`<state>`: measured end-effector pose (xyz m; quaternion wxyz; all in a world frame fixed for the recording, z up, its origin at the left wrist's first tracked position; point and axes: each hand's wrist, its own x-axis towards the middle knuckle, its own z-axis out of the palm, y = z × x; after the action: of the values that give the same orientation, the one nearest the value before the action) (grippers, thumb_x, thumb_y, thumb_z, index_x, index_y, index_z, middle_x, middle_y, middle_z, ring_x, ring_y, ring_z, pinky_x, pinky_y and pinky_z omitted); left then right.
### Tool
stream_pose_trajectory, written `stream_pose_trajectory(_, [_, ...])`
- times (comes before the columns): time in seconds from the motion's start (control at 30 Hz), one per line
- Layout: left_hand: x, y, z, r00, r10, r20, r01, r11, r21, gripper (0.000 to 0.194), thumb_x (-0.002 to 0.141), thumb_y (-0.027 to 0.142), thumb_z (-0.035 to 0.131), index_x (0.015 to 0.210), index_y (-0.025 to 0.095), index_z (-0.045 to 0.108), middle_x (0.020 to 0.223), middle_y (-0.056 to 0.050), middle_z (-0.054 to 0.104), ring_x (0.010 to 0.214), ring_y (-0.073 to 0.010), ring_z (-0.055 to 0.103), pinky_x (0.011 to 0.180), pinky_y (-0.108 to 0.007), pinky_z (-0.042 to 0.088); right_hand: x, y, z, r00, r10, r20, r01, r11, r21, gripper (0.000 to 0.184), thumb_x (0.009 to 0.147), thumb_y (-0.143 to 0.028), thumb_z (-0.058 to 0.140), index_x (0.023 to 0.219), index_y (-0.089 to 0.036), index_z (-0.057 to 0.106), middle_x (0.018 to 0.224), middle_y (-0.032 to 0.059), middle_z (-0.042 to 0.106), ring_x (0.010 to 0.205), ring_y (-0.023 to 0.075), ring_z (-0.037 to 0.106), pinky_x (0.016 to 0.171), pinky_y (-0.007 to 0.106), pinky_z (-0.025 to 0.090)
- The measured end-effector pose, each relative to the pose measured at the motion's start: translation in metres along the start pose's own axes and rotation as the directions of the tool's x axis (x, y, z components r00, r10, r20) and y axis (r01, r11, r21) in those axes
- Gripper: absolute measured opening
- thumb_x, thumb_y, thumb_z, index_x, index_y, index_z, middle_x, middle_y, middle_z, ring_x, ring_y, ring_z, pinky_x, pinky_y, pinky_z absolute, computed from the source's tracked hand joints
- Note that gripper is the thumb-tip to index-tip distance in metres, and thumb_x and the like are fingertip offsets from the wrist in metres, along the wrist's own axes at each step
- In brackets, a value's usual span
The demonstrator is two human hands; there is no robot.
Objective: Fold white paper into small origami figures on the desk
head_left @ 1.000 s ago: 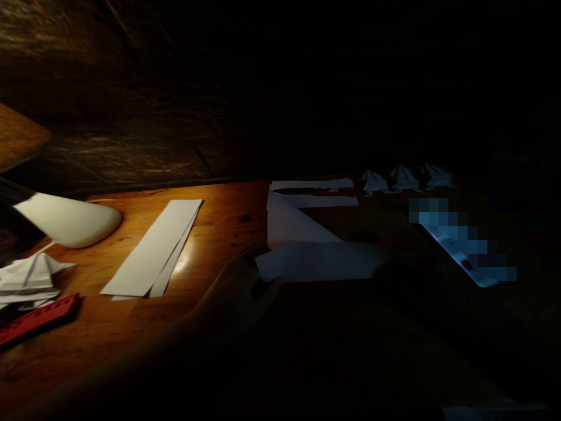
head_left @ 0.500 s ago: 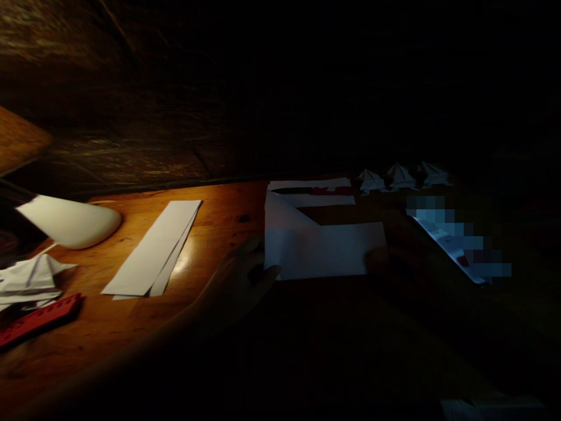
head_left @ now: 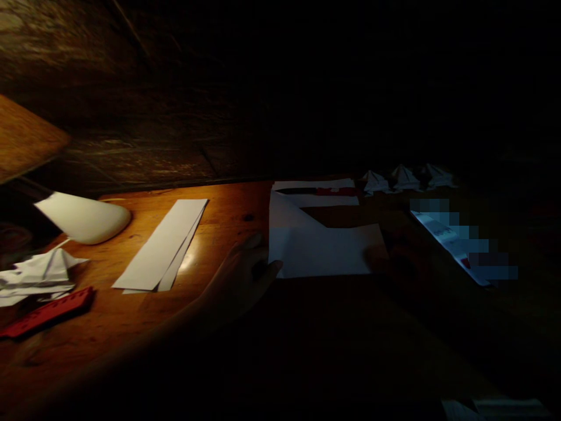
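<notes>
A white sheet of paper [head_left: 324, 251], with one side folded over at a slant, is held up between my two hands. My left hand [head_left: 245, 266] grips its lower left corner, thumb in front and fingers behind. At the right edge, my right hand [head_left: 394, 257] pinches the sheet; it lies in deep shadow and only its fingertips show faintly. Just behind the sheet, a knife [head_left: 335, 191] with a red handle and dark blade rests on a stack of white paper [head_left: 313, 200].
Paper strips [head_left: 164, 245] lie on the wooden table [head_left: 236, 199]. At left stand a lamp base [head_left: 92, 217], folded white paper [head_left: 39, 275] and a red object with a toothed edge [head_left: 52, 313]. Several folded paper shapes [head_left: 403, 177] line the back right, near a lit phone [head_left: 447, 240].
The view has shifted slightly, so most things appear a little farther right. Both hands keep hold of the folded sheet, whose right side is tilted slightly differently.
</notes>
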<state>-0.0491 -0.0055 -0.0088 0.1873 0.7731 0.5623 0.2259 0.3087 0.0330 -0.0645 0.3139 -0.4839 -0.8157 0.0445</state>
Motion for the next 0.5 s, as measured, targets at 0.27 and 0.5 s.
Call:
stream_pose_trajectory(0.27, [0.0012, -0.0019, -0.0004, 0.998, 0.062, -0.018, -0.061, 0.997, 0.045, 0.038, 0.097, 0.027, 0.061, 0.061, 0.015, 0.055, 0.081, -0.002, 0.05, 0.072, -0.015, 0.051, 0.066, -0.028, 0.037, 0.005, -0.0101, -0.0034, 0.999, 0.014, -0.052, -0.014, 1.0, -0.009, 0.04, 0.099, -0.052, 0.056, 0.071, -0.024, 0.059, 0.1, 0.0094, 0.069, 0.084, 0.0254, 0.065, 0.067, 0.04, 0.05])
stream_pose_trajectory(0.5, [-0.0055, 0.0047, -0.0016, 0.977, 0.156, -0.146, -0.098, 0.935, 0.342, 0.018, 0.094, 0.025, 0.064, 0.081, 0.018, 0.053, 0.091, -0.006, 0.053, 0.085, -0.0237, 0.054, 0.072, -0.037, 0.045, 0.0025, -0.0011, -0.0031, 1.0, 0.002, -0.031, -0.003, 0.999, -0.037, 0.041, 0.096, -0.054, 0.06, 0.069, -0.024, 0.062, 0.103, 0.01, 0.07, 0.086, 0.0275, 0.065, 0.069, 0.042, 0.049])
